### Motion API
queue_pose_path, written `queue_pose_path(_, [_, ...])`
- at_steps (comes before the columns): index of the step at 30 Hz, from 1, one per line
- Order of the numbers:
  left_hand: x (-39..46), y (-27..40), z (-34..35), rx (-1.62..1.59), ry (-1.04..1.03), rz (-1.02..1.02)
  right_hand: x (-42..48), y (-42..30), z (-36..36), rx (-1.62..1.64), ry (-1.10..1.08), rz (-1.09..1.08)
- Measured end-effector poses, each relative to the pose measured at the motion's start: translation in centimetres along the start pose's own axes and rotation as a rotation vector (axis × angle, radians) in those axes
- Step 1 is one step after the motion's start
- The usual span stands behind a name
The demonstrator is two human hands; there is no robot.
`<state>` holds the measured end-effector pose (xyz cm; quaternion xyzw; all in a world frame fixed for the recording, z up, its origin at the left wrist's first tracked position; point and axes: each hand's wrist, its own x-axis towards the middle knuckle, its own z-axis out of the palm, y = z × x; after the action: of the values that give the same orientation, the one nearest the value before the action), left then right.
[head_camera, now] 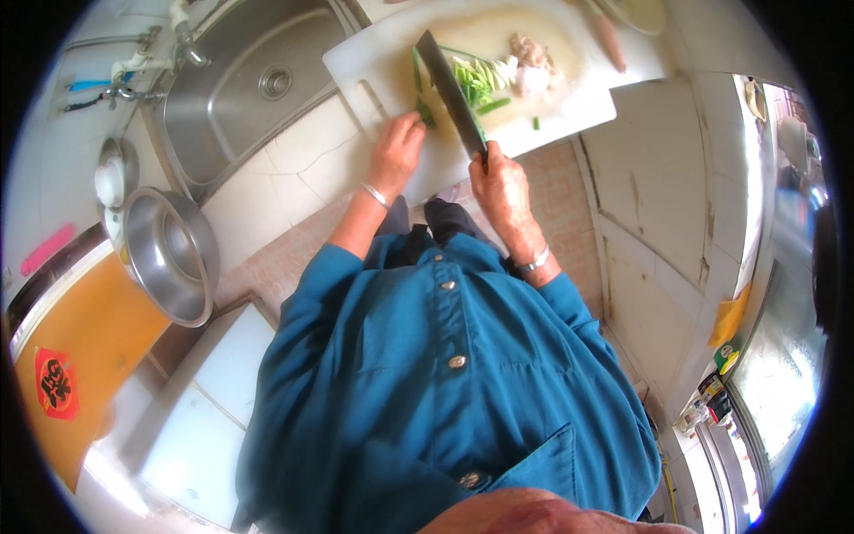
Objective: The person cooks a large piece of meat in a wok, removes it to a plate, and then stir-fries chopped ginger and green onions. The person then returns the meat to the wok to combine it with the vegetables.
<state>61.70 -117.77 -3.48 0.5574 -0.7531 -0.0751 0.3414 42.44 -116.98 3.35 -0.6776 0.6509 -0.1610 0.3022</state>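
Observation:
In my right hand (504, 190) is the handle of a wide-bladed kitchen cleaver (452, 97), its dark blade slanting up and left across a white plastic cutting board (434, 170). My left hand (397, 150) rests at the board's near left part, fingertips against green scallion leaves (425, 112). Whether the fingers grip the leaves cannot be told. Right of the blade lies a pile of cut scallion (477, 80), pale and green. Beyond it are a pale bulb, perhaps garlic (532, 80), and light brown pieces, perhaps ginger (527, 50). A short green piece (536, 123) lies apart.
A stainless steel sink (240, 93) with taps is at the upper left. A large steel basin (170, 257) stands left of me, beside a small metal bowl (127, 160). At the upper right lie a long reddish object (608, 40) and a dish's rim (640, 30).

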Motion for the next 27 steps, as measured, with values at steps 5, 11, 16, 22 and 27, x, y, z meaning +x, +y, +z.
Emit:
queue_pose_path(5, [1.5,1.3,-0.2,-0.152,0.184,-0.179,0.1,0.4,-1.4,0.012,0.027,0.034])
queue_pose_path(11, [4.5,2.3,1.4,-0.159,0.158,-0.091,-0.5,1.0,-2.9,0.009,0.074,0.002])
queue_pose_path(16, [4.1,1.6,3.5,-0.041,0.128,-0.059,-1.5,0.9,-4.0,0.015,0.076,-0.015])
queue_pose_path(22, [3.5,1.8,2.7,0.005,0.037,-0.033,-3.3,0.3,-4.3,-0.063,0.034,-0.020])
queue_pose_path(27, [3.6,1.7,2.7,0.024,0.002,0.000,-4.1,0.9,-2.7,-0.173,-0.046,0.037])
